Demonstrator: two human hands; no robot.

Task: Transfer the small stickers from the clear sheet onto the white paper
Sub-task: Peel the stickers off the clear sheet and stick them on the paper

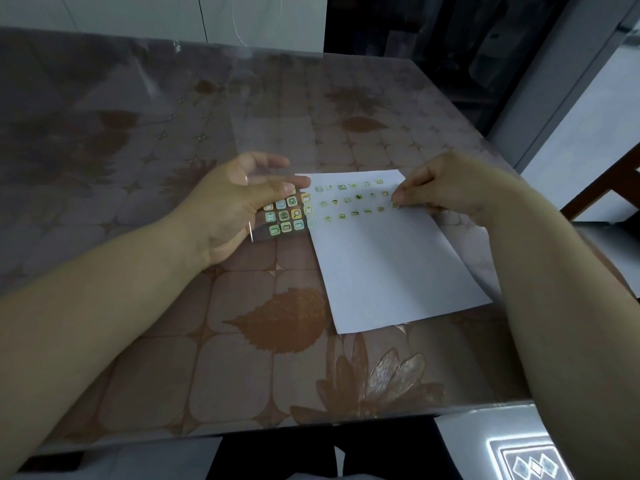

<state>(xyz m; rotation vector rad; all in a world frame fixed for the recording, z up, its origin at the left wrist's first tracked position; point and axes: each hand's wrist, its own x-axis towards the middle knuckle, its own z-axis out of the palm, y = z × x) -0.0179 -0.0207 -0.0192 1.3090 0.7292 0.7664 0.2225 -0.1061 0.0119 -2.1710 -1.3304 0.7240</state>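
While the leaf-patterned surface [277,323] carries the white paper [391,271], the left hand [235,202] has its grip curled on the clear sheet [284,216] at the paper's left edge, and the right hand [446,188] pinches a small sticker [395,204] at the nearest row's right end.

No legible text, brand or number anywhere, only tiny blurred icons on the stickers [284,216].

Paper, clear film and a glossy table cover

The white paper [391,268] looks matt and smooth; the clear sheet [277,206] is see-through, shiny plastic; the table [242,358] wears a glossy, leaf-patterned plastic cover.
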